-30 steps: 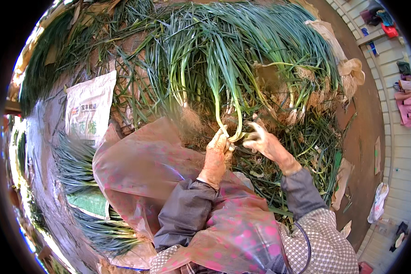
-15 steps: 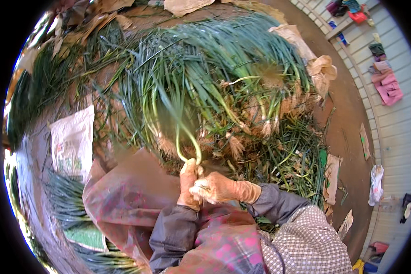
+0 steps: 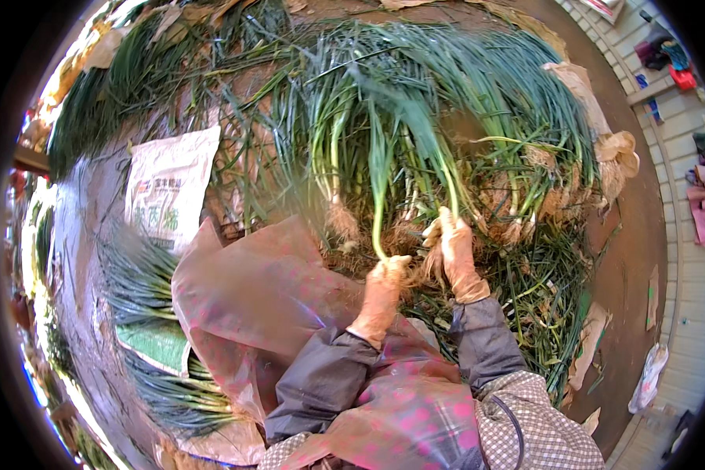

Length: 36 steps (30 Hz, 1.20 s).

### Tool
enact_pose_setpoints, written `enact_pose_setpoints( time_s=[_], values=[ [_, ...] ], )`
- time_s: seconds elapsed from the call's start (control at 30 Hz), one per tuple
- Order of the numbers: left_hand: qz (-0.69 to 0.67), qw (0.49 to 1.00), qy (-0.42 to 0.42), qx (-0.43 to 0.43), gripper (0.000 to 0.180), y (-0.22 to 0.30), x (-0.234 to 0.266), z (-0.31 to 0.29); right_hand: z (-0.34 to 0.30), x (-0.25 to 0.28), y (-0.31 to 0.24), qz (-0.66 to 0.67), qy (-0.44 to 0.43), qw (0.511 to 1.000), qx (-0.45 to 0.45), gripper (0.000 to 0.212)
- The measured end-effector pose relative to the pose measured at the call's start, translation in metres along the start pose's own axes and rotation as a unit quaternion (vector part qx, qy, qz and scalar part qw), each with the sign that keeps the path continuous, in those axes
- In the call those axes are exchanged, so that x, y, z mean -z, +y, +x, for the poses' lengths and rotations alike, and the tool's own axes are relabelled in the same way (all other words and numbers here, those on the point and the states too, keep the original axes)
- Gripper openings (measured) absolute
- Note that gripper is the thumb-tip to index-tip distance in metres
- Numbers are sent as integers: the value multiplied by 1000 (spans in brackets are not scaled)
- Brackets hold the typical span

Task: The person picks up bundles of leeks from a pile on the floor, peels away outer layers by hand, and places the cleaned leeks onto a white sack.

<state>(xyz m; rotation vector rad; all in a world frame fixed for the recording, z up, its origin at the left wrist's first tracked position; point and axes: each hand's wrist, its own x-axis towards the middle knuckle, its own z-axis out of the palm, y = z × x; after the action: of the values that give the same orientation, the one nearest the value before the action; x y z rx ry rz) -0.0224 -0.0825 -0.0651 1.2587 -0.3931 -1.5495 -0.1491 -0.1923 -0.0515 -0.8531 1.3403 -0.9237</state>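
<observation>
Green fills most of the view: a big heap of green onions (image 3: 446, 117) lies spread over the bare dirt ground (image 3: 627, 266), long dark leaves fanning toward the far side and pale stalks with tufts of brown roots pointing toward the person. A second, smaller heap of trimmed onions (image 3: 145, 274) lies at the left side of the ground, stacked in rows. Between the two heaps rests a white printed sack (image 3: 168, 188), lying flat and partly creased. A sheet of translucent pink plastic (image 3: 266, 298) covers the person's lap and spreads out to the left, just beside the trimmed rows. Loose green trimmings (image 3: 556, 313) litter the ground at the right, near a strip of paved edge where a few garments and scraps of cloth lie.

Both hands wear dirty tan gloves, and grey sleeves come up from the lower edge. The left hand (image 3: 389, 270) is clenched around the white base of one single green onion (image 3: 377, 188), whose stalk rises straight from the fist and then bends away into the heap of leaves. The right hand (image 3: 450, 239) sits just beside it, fingers closed on a pale stalk (image 3: 450, 184) and a clump of brown roots at the near edge of the big heap.
</observation>
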Motion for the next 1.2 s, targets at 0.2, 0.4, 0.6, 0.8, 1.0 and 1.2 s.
enact_pose_setpoints(
  time_s=[0.2,0.4,0.6,0.8,1.0,1.2],
  values=[
    [-213,975,-31,45,18,0,-7,1,-9,-14,29,-144,-362,919,-66,28],
    [-209,976,-31,50,20,-2,5,6,-2,-25,-11,-565,-378,675,286,24],
    [-280,957,43,59,19,10,-14,6,-9,-24,-4,-654,-295,561,414,17],
    [-386,901,-174,95,61,42,-4,-9,2,25,63,-310,-169,935,-14,28],
    [-297,946,-123,34,7,27,-17,3,72,89,9,-615,103,755,202,63],
    [-194,978,-30,70,30,14,-4,13,127,55,-19,-728,-16,676,107,24]
  ],
)
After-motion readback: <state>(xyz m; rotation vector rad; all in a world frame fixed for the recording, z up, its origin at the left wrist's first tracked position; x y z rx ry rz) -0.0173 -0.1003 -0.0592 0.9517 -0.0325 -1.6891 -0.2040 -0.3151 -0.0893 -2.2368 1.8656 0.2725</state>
